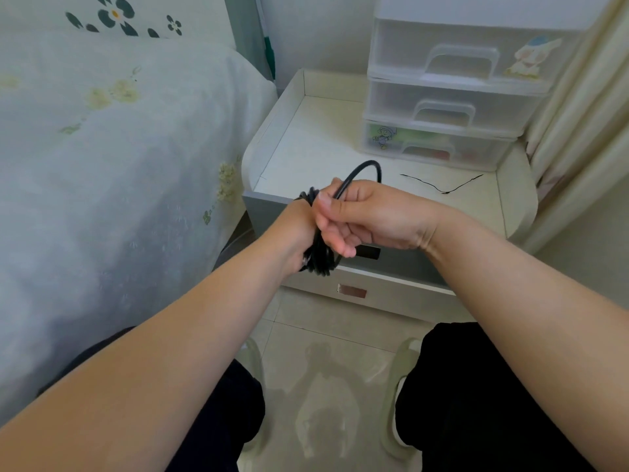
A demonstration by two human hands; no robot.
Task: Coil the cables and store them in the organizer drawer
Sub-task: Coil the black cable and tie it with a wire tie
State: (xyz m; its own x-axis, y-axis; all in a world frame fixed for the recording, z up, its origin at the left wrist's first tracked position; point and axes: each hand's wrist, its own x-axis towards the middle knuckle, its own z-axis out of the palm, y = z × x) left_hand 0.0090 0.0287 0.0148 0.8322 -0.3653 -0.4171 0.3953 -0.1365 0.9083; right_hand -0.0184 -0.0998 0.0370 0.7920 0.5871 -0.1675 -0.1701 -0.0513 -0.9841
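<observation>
A black cable (320, 257) is bundled into a tight coil in front of the nightstand. My left hand (292, 233) grips the coil from the left, its fingers hidden behind the loops. My right hand (367, 216) pinches the cable's free end, which arcs up in a loop (364, 166) over the nightstand top. A thin black wire (442, 189) lies loose on the nightstand. The clear plastic organizer (452, 93) with three shut drawers stands at the back right of the nightstand.
The white nightstand (306, 131) has a raised rim and handled drawers on its front (352, 291). A bed with a floral cover (119, 148) fills the left. A curtain (578, 114) hangs on the right. My knees and a tiled floor (326, 369) are below.
</observation>
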